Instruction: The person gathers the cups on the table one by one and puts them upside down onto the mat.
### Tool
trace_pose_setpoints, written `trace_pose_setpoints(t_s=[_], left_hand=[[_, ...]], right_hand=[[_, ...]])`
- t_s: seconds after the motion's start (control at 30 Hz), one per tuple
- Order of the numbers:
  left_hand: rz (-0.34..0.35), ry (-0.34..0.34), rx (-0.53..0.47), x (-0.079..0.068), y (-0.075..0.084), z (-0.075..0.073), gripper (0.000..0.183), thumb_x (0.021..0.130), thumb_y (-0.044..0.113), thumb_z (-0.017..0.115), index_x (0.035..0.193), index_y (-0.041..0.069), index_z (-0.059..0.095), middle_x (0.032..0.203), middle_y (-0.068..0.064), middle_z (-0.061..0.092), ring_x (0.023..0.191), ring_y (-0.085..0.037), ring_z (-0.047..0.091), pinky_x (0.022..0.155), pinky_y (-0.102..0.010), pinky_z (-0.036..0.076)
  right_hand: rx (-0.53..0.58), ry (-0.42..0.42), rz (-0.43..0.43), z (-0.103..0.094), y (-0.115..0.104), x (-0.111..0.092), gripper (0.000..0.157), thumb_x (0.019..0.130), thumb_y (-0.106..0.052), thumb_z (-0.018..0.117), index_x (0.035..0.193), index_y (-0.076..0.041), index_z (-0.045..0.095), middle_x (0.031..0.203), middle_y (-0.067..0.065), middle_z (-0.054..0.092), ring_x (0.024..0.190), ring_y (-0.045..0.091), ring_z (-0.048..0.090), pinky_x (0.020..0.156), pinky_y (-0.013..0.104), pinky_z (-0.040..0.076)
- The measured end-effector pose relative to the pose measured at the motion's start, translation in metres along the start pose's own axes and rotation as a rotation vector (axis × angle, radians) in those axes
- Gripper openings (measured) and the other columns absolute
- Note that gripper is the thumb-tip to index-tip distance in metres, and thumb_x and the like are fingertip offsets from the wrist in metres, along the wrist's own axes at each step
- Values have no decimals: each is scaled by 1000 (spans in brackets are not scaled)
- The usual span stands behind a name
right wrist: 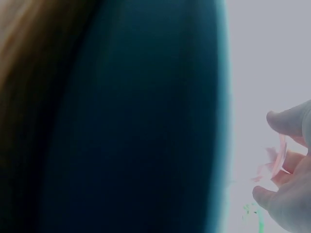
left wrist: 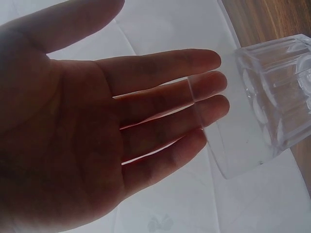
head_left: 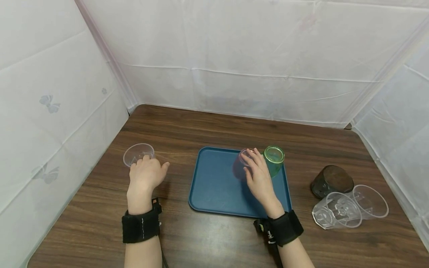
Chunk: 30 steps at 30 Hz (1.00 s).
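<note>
My left hand [head_left: 146,173] reaches to a clear cup [head_left: 135,149] at the left of the table. Its fingers are straight, and in the left wrist view the fingertips overlap the rim of the clear cup [left wrist: 277,92]. My right hand [head_left: 259,180] is over the blue tray [head_left: 216,182], its fingers curved around a pink see-through cup [head_left: 238,169]. From the right wrist, the pink cup's rim [right wrist: 278,162] shows between thumb and fingers. Right beside that hand, a green see-through cup [head_left: 274,158] stands on the tray's right part.
Right of the tray are a dark see-through cup [head_left: 330,182] and two clear cups, one in front [head_left: 331,214] and one behind it [head_left: 368,203]. White sheeting [head_left: 218,44] walls the wooden table [head_left: 187,238] at the back and sides.
</note>
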State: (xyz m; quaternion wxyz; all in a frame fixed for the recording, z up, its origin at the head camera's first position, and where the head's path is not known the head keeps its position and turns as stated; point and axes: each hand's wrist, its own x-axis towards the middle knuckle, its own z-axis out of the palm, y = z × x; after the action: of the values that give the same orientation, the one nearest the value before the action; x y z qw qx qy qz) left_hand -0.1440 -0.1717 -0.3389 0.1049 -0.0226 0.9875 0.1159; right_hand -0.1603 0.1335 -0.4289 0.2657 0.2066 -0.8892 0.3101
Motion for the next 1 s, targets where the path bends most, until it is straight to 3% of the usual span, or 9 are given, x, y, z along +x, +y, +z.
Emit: trace_pose_setpoints(t_s=[0.27,0.57,0.87,1.0], left_hand=[[-1,7,10,3,-2,2,51,96,33,37,103,-10,62,123,-35,41,112,-51,37,97,-62,24],[-1,4,-3,8,-7,7,49,96,33,37,98,-8,64,120,-34,45,109,-50,40,96,-62,23],[3,25,4,12,-7,9,45,96,28,40,96,-9,63,117,-34,47,105,-50,44,94,-62,28],[22,60,23,12,-8,9,33,92,19,46,90,-8,65,110,-32,52,98,-47,50,92,-62,31]], right_hand=[[-38,-4,-26,1,0,0,39,83,15,46,118,2,58,127,20,51,127,31,35,103,54,25],[-50,129,-17,2,0,1,23,81,8,57,101,0,65,110,14,62,110,26,52,102,49,30],[-135,12,-24,-1,-2,1,35,82,4,58,116,-2,60,123,15,55,123,27,42,105,52,23],[-149,-16,-21,-1,-3,1,38,82,3,57,120,-3,58,126,14,53,125,26,39,105,53,21]])
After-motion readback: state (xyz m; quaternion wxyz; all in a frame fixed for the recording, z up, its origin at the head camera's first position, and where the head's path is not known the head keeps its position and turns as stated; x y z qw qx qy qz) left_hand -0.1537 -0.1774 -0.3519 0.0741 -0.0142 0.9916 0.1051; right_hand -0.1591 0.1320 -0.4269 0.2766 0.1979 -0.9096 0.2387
